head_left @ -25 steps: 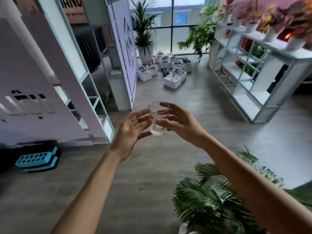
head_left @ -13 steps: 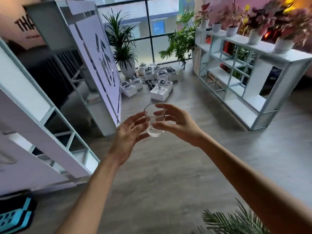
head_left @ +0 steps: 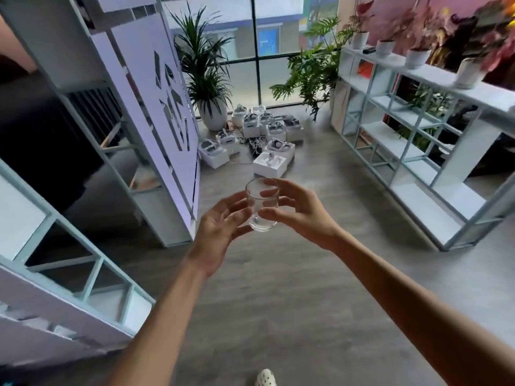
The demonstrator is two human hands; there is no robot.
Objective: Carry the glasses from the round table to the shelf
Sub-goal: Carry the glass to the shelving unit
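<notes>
Ahead, clear glass (head_left: pixel 262 204) upright, clasped between both hands, left (head_left: pixel 220 232), right (head_left: pixel 301 213), open floor (head_left: pixel 278 288) beside white shelf (head_left: pixel 418 151)

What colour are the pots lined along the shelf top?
White pots, clearest in the head view.

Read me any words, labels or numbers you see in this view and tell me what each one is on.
None can be read.
White panel: cut-out shapes, no legible letters.
Posters beyond the window: print too blurred.
White boxes on the floor: no readable label.
Glass between the left hand and right hand: plain, unmarked.
</notes>
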